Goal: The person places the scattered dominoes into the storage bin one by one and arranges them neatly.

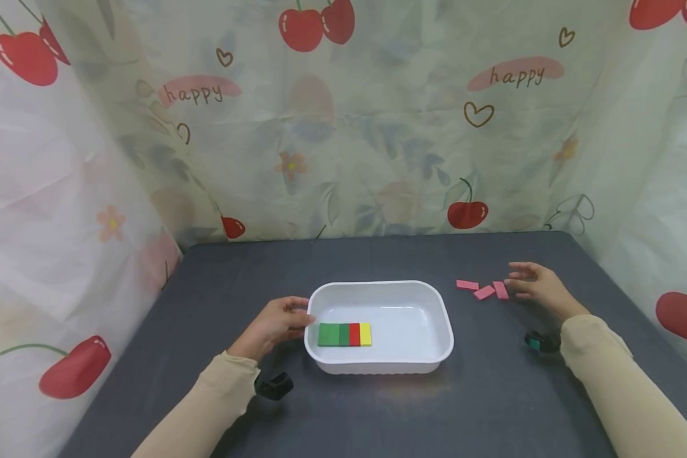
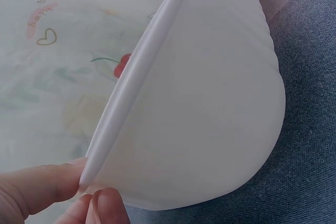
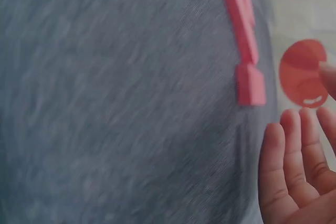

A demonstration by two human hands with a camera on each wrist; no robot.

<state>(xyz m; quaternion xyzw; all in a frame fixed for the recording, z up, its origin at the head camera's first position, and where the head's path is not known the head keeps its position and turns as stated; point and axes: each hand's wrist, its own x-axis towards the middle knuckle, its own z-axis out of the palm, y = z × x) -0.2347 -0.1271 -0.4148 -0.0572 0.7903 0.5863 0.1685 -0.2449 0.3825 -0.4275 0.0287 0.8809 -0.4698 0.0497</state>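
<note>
My left hand (image 1: 275,323) grips the left rim of a white rectangular plastic basin (image 1: 412,346), thumb and fingers on either side of the edge in the left wrist view. Inside the basin, toward its left, small blocks stand in a touching row: green (image 1: 329,334), darker green (image 1: 344,335), red (image 1: 354,334) and yellow (image 1: 365,334). Right of the basin lie three pink blocks (image 1: 484,292) on the table, close together. Just beside the rightmost pink block (image 1: 500,291) hovers my right hand (image 1: 541,289), its fingers extended and holding nothing.
A dark grey cloth covers the table (image 1: 378,413). Cherry-printed curtains (image 1: 366,146) hang behind it and on both sides. Black wrist devices (image 1: 275,386) show beneath both beige sleeves (image 1: 223,388).
</note>
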